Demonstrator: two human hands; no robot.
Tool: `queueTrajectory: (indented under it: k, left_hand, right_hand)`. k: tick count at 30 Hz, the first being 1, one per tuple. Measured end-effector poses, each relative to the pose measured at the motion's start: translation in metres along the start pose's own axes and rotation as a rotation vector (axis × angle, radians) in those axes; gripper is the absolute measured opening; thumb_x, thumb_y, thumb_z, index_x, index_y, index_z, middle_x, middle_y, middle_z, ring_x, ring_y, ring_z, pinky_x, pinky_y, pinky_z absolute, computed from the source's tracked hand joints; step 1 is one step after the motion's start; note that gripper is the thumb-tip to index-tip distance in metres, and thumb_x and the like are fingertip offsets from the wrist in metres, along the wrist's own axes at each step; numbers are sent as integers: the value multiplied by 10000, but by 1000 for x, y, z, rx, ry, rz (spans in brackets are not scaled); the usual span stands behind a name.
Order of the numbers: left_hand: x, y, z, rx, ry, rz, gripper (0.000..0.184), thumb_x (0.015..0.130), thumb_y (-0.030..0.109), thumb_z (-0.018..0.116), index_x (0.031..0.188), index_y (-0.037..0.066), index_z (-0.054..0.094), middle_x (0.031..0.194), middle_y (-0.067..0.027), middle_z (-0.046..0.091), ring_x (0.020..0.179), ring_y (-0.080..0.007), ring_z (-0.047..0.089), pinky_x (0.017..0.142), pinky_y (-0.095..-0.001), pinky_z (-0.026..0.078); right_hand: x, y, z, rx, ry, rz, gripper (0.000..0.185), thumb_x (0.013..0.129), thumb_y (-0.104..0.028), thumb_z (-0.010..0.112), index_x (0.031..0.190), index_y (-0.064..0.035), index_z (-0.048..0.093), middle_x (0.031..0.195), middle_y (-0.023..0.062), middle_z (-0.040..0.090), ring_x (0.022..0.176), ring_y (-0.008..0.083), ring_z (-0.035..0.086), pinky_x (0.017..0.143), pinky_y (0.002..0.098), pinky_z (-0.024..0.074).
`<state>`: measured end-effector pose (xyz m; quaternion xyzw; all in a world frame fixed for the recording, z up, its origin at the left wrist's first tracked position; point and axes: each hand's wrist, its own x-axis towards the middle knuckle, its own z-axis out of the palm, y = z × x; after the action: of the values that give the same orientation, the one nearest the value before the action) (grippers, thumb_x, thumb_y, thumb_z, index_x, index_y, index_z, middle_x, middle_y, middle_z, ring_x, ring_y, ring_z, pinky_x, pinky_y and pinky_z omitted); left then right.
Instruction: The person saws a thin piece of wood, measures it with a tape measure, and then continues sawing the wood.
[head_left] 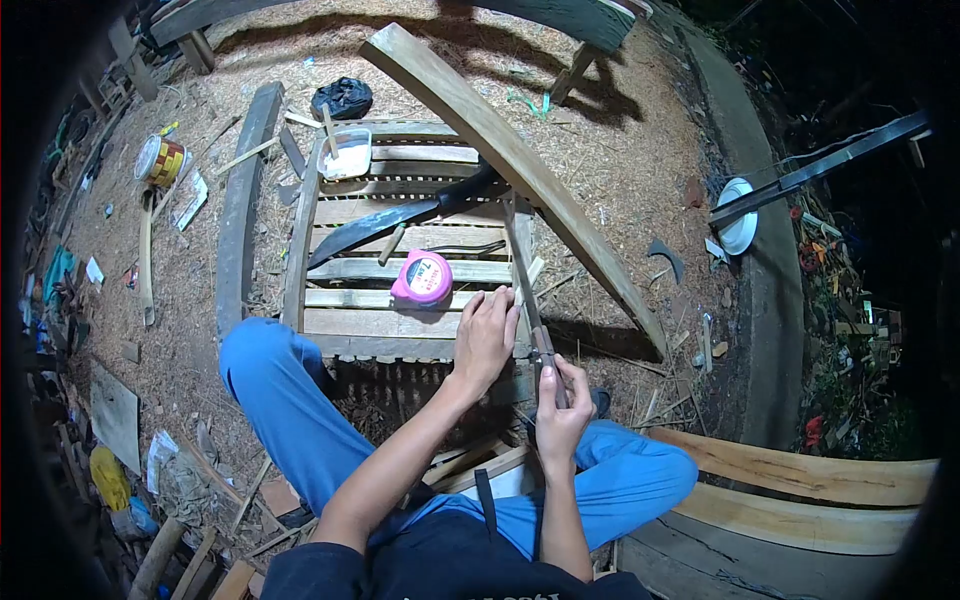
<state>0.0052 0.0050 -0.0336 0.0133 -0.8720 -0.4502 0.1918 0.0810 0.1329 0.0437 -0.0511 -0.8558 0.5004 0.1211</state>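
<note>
My right hand is closed around the brown handle of a long, narrow-bladed knife, its blade pointing away from me along the right edge of a low slatted table. Just left of the blade, my left hand has its fingers pressed together on a short pale wooden stick, which pokes out past the blade. A pink tape measure lies on the slats by my left fingertips. Beyond it rest a large machete, a small wooden-handled tool and a thin dark curved piece.
A thick wooden beam slants along the table's right side. A clear tub and a black plastic bag are at the far left corner. Another beam lies left. Planks extend at lower right; shavings and scraps cover the ground.
</note>
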Motion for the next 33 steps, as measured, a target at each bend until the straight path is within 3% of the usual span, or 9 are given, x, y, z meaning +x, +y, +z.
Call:
queueTrajectory:
  k: [12, 20, 24, 26, 28, 33]
  left_hand:
    - [-3, 1, 0, 37, -59, 44, 259, 1040, 176, 588, 1181, -29, 661, 1238, -205, 711, 1295, -337, 615, 1161, -509, 400]
    - [-5, 2, 3, 52, -35, 57, 221, 1037, 139, 598, 1169, -35, 634, 1250, -228, 702, 1310, -357, 610, 1178, -525, 386]
    - [-5, 0, 2, 39, -68, 61, 240, 1035, 137, 599, 1188, -48, 621, 1261, -244, 695, 1310, -364, 609, 1187, -530, 376]
    - [-2, 0, -1, 50, -60, 57, 250, 1034, 142, 603, 1189, -54, 619, 1264, -245, 693, 1308, -365, 609, 1186, -531, 378]
    - [-3, 4, 1, 45, -72, 43, 258, 1032, 146, 609, 1186, -61, 624, 1252, -248, 697, 1300, -371, 612, 1184, -529, 382]
    - [-5, 3, 4, 82, -79, 55, 274, 1031, 130, 605, 1216, -73, 609, 1260, -270, 686, 1297, -383, 612, 1189, -533, 375]
  right_hand:
    - [-3, 7, 4, -60, -11, 25, 247, 990, -103, 695, 1188, 44, 673, 1073, 214, 762, 957, 279, 764, 860, 387, 580]
    - [-54, 23, -42, -43, -29, 120, 222, 990, -67, 686, 1181, 44, 672, 1049, 191, 763, 963, 207, 746, 835, 362, 585]
    - [-1, 3, -13, -62, -80, 27, 243, 1009, -112, 679, 1194, 45, 667, 1036, 192, 757, 930, 211, 739, 804, 363, 574]
    - [4, 1, -14, -77, -64, -39, 244, 1013, -124, 680, 1192, 42, 662, 993, 172, 753, 848, 172, 700, 772, 341, 562]
    - [-10, 8, -24, -49, -103, 65, 248, 1009, -117, 683, 1200, 39, 663, 978, 168, 748, 843, 146, 693, 763, 326, 559]
    - [-16, 16, -18, -57, -50, -4, 245, 1008, -116, 684, 1204, 30, 664, 977, 161, 748, 855, 143, 697, 769, 323, 559]
